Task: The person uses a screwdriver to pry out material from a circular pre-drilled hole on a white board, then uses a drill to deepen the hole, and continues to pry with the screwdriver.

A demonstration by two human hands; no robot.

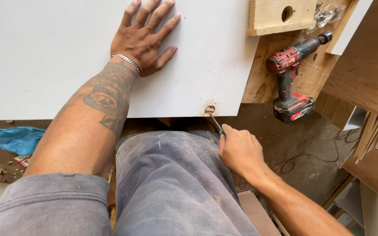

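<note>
A screwdriver (215,123) is held in the right hand (240,150), its thin metal shaft slanting up and to the left from the fist. The tip is set into a round hole (209,109) cut at the near edge of a white panel (44,57). Only a small green part of the handle is seen above the fingers (228,131); the rest is hidden inside the closed grip. The right forearm is brought in from the lower right, with the wrist bent so that the knuckles face the panel edge.

The left hand (143,37) is laid flat on the panel, palm down, with the fingers spread wide and the thumb turned out to the right. Nothing is held in it. A silver bracelet (127,61) is worn at the wrist, and the tattooed forearm is stretched straight from the lower left. The hole lies well apart from this hand, toward the near edge.

The panel is rested on a plywood bench (259,87). A red and black drill (292,74) is laid on that bench to the right of the panel. Beyond it a wood block (267,17) with a round bore is seen, and beside it what may be a clear bag of screws (327,13). Below the panel, the person's grey trousers (171,183) fill the foreground, and a blue bag (18,139) lies on the floor at the left.
</note>
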